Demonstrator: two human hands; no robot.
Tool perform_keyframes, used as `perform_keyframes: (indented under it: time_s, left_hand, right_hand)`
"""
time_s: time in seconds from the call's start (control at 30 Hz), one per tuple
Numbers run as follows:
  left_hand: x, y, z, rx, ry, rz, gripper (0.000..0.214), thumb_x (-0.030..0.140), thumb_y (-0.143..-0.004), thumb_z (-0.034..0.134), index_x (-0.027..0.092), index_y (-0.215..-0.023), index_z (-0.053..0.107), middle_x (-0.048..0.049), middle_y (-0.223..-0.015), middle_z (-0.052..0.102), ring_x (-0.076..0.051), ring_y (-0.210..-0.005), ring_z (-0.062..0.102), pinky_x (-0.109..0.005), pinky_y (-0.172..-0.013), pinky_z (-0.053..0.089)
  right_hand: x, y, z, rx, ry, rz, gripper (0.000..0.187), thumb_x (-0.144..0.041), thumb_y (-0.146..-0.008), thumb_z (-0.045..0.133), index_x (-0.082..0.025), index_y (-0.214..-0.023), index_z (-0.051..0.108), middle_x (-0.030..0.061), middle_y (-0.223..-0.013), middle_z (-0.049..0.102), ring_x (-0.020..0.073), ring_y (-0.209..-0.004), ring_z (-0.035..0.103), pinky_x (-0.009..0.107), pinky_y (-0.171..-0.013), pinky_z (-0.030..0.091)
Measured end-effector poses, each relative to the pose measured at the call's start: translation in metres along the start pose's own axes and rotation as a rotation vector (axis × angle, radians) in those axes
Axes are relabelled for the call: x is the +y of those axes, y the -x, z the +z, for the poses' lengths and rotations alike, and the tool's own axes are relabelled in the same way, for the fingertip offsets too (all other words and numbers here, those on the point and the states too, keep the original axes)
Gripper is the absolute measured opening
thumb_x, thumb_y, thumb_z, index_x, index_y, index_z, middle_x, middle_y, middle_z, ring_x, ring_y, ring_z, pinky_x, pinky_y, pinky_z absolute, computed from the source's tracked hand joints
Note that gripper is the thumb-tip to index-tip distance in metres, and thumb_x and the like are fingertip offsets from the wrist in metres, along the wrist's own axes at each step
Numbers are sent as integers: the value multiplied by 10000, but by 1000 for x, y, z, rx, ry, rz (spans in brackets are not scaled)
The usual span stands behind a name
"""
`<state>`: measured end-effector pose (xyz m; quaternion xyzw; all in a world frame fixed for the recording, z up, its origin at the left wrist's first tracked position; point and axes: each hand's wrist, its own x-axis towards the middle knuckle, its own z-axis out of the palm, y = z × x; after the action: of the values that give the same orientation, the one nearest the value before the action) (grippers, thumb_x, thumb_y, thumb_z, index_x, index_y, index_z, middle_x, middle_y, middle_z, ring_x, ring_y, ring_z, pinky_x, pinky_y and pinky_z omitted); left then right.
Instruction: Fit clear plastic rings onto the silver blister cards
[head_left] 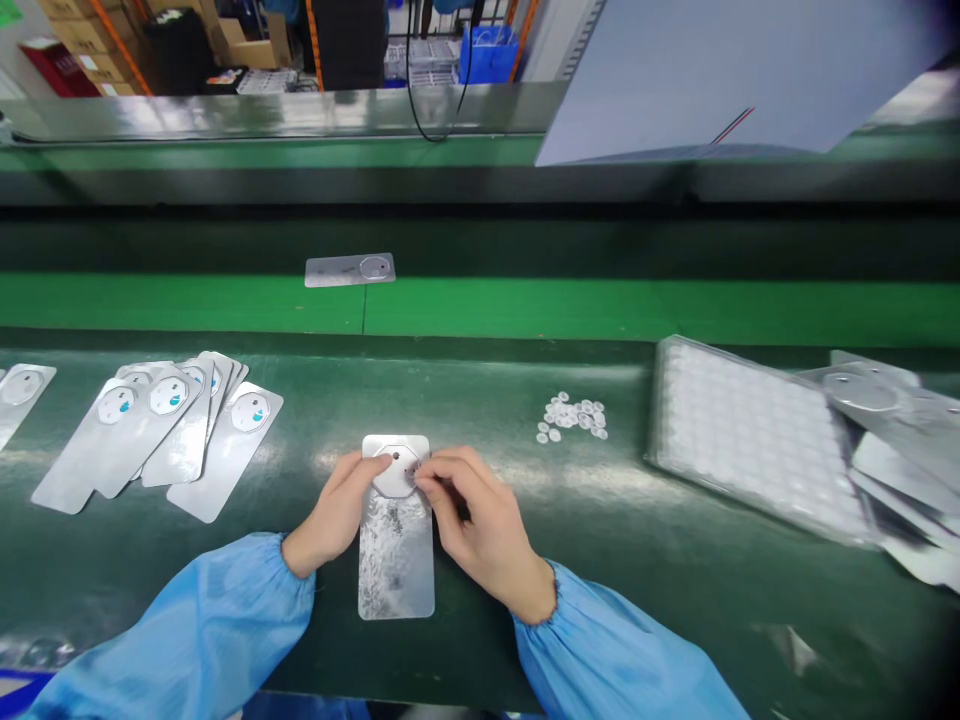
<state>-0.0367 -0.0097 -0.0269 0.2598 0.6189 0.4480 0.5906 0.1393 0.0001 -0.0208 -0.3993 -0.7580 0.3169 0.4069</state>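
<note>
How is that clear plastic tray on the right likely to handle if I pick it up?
The clear plastic tray looks thin and moulded, so it's probably light for its size. Its rows of small pockets likely stiffen it, though it may still flex if held by one edge. Its smooth, glossy plastic could slide easily on the green work surface.

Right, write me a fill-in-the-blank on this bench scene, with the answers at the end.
The left hand and right hand meet over the far end of a silver card, and both sleeves are ____.
A loose pile of small round discs lies to the ____ of the hands.
A single card sits apart on the ____ strip beyond the bench.

Answers: blue; right; green
</note>
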Motion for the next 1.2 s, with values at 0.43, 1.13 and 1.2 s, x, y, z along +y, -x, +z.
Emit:
perform_keyframes:
  time_s: [0.43,1.13,1.2]
  left_hand:
    - [15,10,5,-344,233,-85,433,459,-821,757,111,-1077,789,-168,-1167,769,-387,-1084,728,-428,-891,584]
    - [5,15,-1,-380,-252,272,399,504,-988,582,157,-985,780,-61,-869,738,-209,-787,646,-262,-718,500]
    - [6,15,-1,-412,-189,208,417,514,-981,592,162,-1093,786,-87,-987,773,-241,-859,695,-286,-781,533]
  right_hand:
    - [1,58,-79,388,-148,460,198,-408,-927,720,-219,-867,711,38,-755,628,151,-563,535,265,-500,455]
    - [-14,22,-4,156,-374,446,270,-431,-991,615,-197,-858,640,24,-759,614,147,-635,556,254,-566,460]
    - [-11,25,-14,181,-557,513,316,-494,-960,656,-195,-864,629,23,-759,622,124,-568,511,244,-514,437]
